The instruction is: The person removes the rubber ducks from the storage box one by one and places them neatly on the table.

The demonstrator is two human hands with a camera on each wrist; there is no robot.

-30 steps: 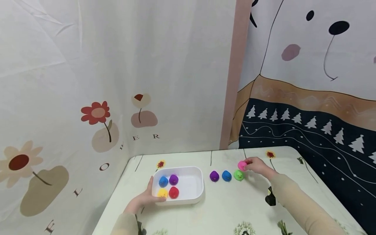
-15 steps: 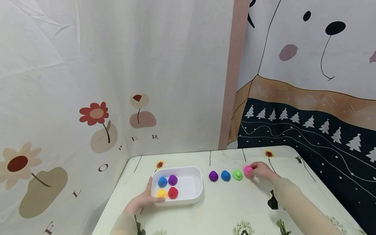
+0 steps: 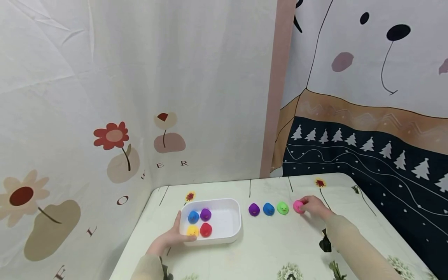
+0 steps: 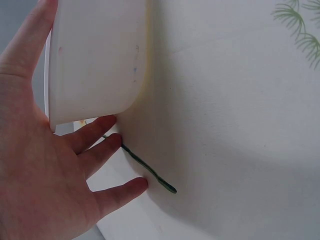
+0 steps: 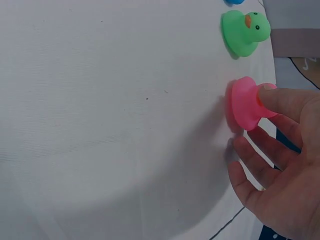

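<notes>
My left hand (image 3: pixel 172 235) holds the left end of a white plastic tray (image 3: pixel 225 223), with the thumb along its near side; in the left wrist view the other fingers spread by the tray's outer wall (image 4: pixel 100 60). Inside sit a blue duck (image 3: pixel 193 217), a purple duck (image 3: pixel 205 214), a yellow duck (image 3: pixel 191 231) and a red duck (image 3: pixel 205 230). At the right, my right hand (image 3: pixel 315 207) pinches a pink rubber duck (image 5: pixel 245 104) by its head, low at the tabletop. Left of it a green rubber duck (image 5: pixel 245 32) stands apart.
A blue duck (image 3: pixel 268 209) and a purple duck (image 3: pixel 254 209) continue the row leftward from the green one, towards the tray. Patterned white cloth (image 3: pixel 259 249) covers the table. Hanging curtains (image 3: pixel 217 97) close off the back and sides.
My right hand has brought the pink duck down from above and behind the green duck to the row's right end, then slightly further right. The left hand and tray stay put.
</notes>
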